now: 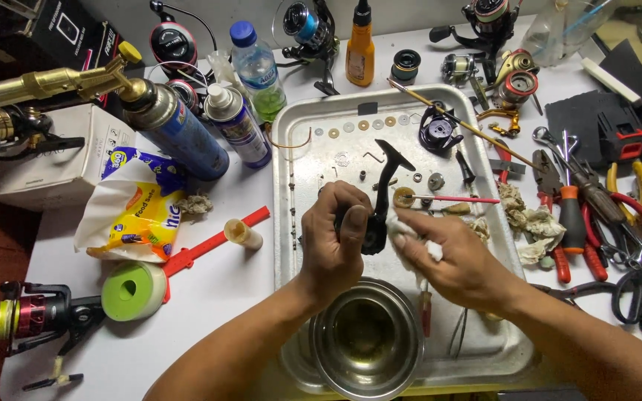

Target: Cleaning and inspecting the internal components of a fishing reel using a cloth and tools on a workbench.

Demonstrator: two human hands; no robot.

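Item: black reel body [375, 217] — being held above the metal tray [291, 156], left hand [334, 241] in a closed grip around it, right hand [461, 260] pressing a white cloth [404, 236] to its side. Risk: the body is likely oily and could slip into the steel bowl [366, 340] below, or scatter the small washers [363, 125].

We held a black reel body [377, 200] in our left hand [334, 241], our right hand [461, 256] pressed a white cloth [409, 239] against it, above a metal tray [300, 156].
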